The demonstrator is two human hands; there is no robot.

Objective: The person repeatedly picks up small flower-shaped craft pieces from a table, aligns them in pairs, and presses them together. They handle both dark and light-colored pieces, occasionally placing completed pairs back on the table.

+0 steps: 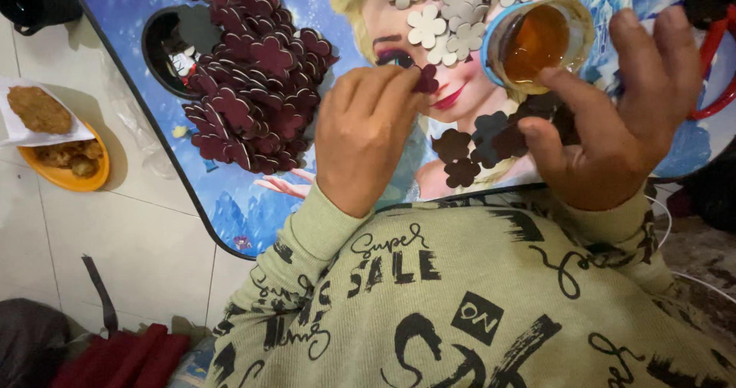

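The left hand [364, 131] is pinching a dark maroon flower cutout [426, 79] between clenched fingers, holding it just above the picture-printed desk [230, 196]. The right hand [613, 120] is hovering with fingers released and spread, grasping nothing, beside a small open jar of amber liquid [537, 43]. A heap of maroon flower cutouts [257, 81] is lying to the left, pale cutouts [445, 16] above, and dark ones [475, 146] between the hands.
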